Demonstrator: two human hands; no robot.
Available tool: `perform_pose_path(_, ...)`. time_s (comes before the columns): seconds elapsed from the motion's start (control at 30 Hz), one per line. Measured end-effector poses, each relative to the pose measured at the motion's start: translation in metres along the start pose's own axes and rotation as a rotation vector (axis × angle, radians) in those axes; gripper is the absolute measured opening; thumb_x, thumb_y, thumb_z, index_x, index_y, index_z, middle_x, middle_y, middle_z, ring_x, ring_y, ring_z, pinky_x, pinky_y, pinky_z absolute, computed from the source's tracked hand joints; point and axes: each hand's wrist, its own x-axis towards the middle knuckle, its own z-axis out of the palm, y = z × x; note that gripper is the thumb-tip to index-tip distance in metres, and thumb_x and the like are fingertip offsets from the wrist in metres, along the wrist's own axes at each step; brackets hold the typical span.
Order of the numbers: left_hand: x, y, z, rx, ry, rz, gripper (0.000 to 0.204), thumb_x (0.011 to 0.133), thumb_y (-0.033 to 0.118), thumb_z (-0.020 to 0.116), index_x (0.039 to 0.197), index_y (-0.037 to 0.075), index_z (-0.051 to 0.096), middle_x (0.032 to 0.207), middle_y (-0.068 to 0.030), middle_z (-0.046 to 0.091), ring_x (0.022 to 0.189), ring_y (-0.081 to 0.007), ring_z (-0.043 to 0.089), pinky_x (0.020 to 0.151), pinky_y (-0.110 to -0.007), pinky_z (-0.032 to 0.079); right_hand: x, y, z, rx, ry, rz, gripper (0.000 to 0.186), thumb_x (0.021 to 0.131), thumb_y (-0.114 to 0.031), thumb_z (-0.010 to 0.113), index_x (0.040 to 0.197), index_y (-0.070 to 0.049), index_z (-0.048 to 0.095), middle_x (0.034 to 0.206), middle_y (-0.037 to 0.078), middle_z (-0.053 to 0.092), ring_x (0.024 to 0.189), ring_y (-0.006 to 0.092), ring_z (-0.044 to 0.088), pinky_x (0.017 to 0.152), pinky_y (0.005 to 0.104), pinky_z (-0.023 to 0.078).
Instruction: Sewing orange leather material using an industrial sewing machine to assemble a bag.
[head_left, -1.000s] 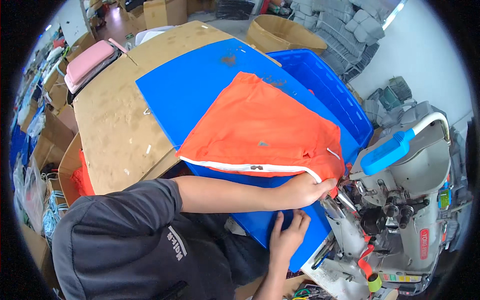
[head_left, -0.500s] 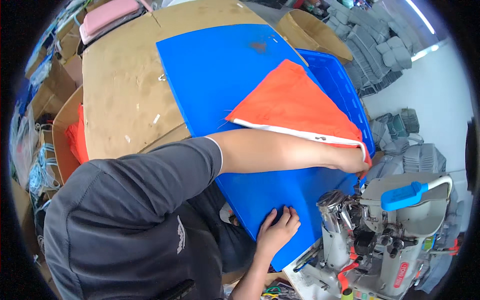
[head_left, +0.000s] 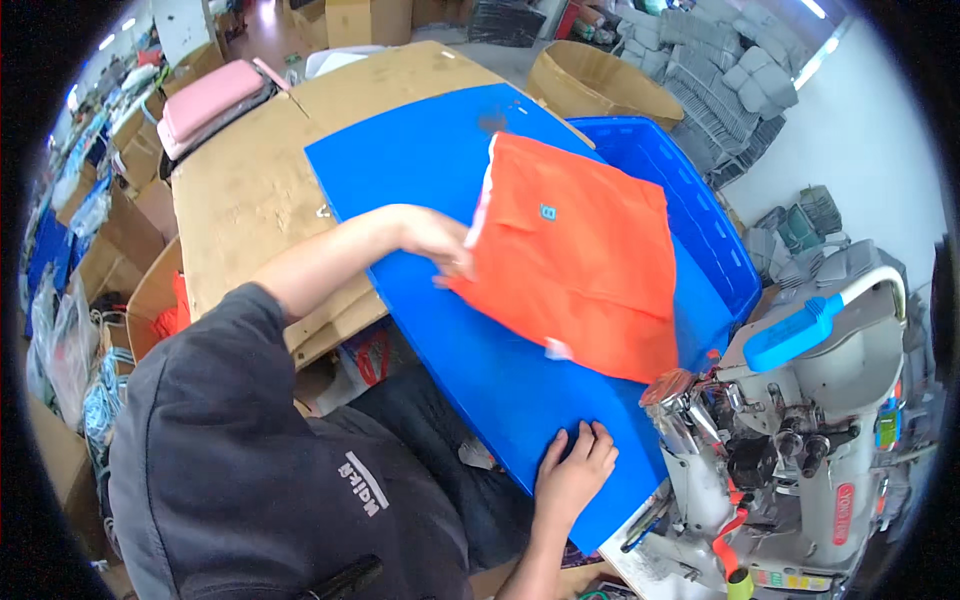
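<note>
My left hand (head_left: 435, 245), slightly blurred, pinches the left edge of an orange fabric piece (head_left: 580, 260) with a white band along that side and a small teal mark. The fabric lies over a large blue board (head_left: 400, 170), partly hiding its right side. My right hand (head_left: 575, 465) rests on the board near its front edge, fingers apart and empty, just left of a grey industrial sewing machine (head_left: 820, 480) with a blue attachment (head_left: 785, 340) on a curved arm.
A cardboard sheet (head_left: 240, 200) lies left of and under the board, with pink padded items (head_left: 210, 95) on it. A blue crate (head_left: 700, 210) and a cardboard bin (head_left: 600, 75) stand beyond the board. Grey bundles (head_left: 740, 90) are piled behind. Cardboard boxes (head_left: 150, 300) crowd the left.
My left hand has swung from the right, near the machine, across to the left with the fabric's edge, which has turned the fabric round. My right hand stays on the board.
</note>
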Motion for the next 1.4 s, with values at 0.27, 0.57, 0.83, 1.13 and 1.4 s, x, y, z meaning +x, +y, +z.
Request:
perform_pose_path(0.27,-0.048,0.002,0.005,1.048,1.192,0.219,0.051,0.082,0.036,0.071,0.112,-0.002,0.056,0.109,-0.0206,0.059,0.103,-0.0359,0.058,0.088,-0.044,0.049,-0.001,0.004,-0.002,-0.028,-0.006,-0.007,0.027,0.085,-0.014,0.063,0.106,0.003,0.062,0.116,0.018,0.056,0.102,0.0363,0.053,0.086,0.0464,0.043)
perform_pose_path(0.57,0.084,0.02,0.088,1.318,0.818,0.311,0.055,0.083,0.044,0.065,0.116,0.001,0.058,0.117,-0.0197,0.057,0.115,-0.0339,0.052,0.092,-0.046,0.045,-0.002,0.003,-0.002,-0.012,0.0,0.009,0.026,0.087,-0.014,0.062,0.107,0.003,0.061,0.116,0.018,0.056,0.104,0.0361,0.053,0.089,0.0454,0.042)
perform_pose_path(0.83,0.009,0.029,0.064,1.32,0.414,-0.062,0.032,0.077,0.022,0.063,0.1,0.001,0.06,0.106,-0.0179,0.062,0.098,-0.0379,0.062,0.082,-0.05,0.05,-0.001,-0.004,-0.007,0.326,-0.042,0.155,0.038,0.087,-0.01,0.065,0.12,0.006,0.054,0.111,0.018,0.059,0.093,0.0278,0.058,0.084,0.0391,0.047)
perform_pose_path(1.13,0.045,0.012,0.1,1.461,0.551,0.421,0.065,0.082,0.039,0.069,0.13,0.0,0.051,0.134,-0.0217,0.052,0.125,-0.0336,0.048,0.105,-0.042,0.039,0.042,-0.036,0.036,0.573,-0.018,0.262,0.062,0.083,-0.017,0.071,0.131,0.01,0.043,0.112,0.023,0.06,0.09,0.0312,0.064,0.082,0.0402,0.052)
perform_pose_path(1.4,0.041,0.051,0.066,1.273,0.602,0.449,0.02,0.091,0.023,0.058,0.087,0.003,0.06,0.083,-0.0206,0.064,0.082,-0.0409,0.062,0.069,-0.05,0.049,0.05,-0.047,0.023,0.759,0.007,0.444,0.084,0.08,-0.027,0.076,0.136,0.016,0.031,0.126,0.028,0.05,0.105,0.0363,0.059,0.091,0.0406,0.049)
